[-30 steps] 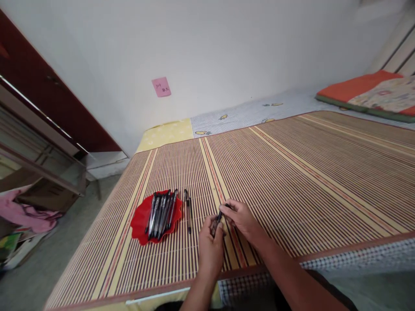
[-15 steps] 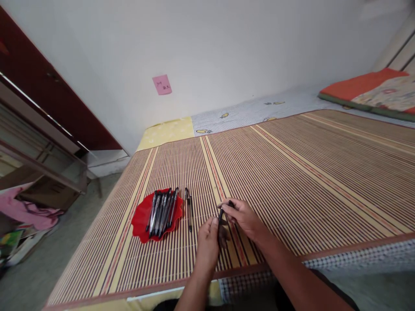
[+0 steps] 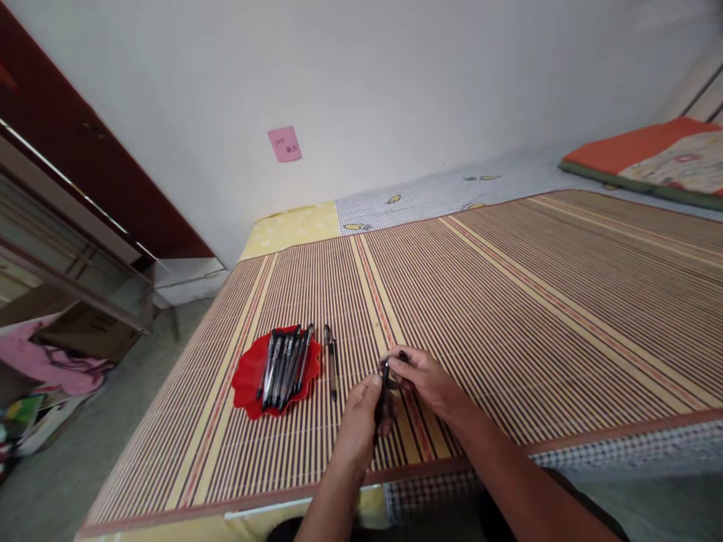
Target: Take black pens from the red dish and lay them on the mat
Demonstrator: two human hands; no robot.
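- Both hands meet over the near edge of the bamboo mat (image 3: 508, 301) in the head view: the left hand (image 3: 357, 421) and the right hand (image 3: 425, 380) are each closed on the same black pen (image 3: 385, 390).
- Left fingers wrap the lower part of the pen; the right fingertips (image 3: 395, 361) pinch its upper end, where a small dark piece, perhaps the cap, shows just beside them. Whether it is on or off the barrel I cannot tell.
- Compared with a second ago, the pen has turned from a slant to stand more upright between the hands, and the right hand has shifted up to its top end; the hands sit a little closer together. By my reading, the work is at the pen's top end, mid-handling rather than finished.
- To the left, a red scalloped dish (image 3: 245, 380) holds a bundle of black pens (image 3: 284, 361) lying side by side, tips pointing away.
- Just right of the dish, on the mat and apart from it, lies one loose pen (image 3: 330, 360).
- A pink sticky note (image 3: 285, 143) hangs on the wall behind.
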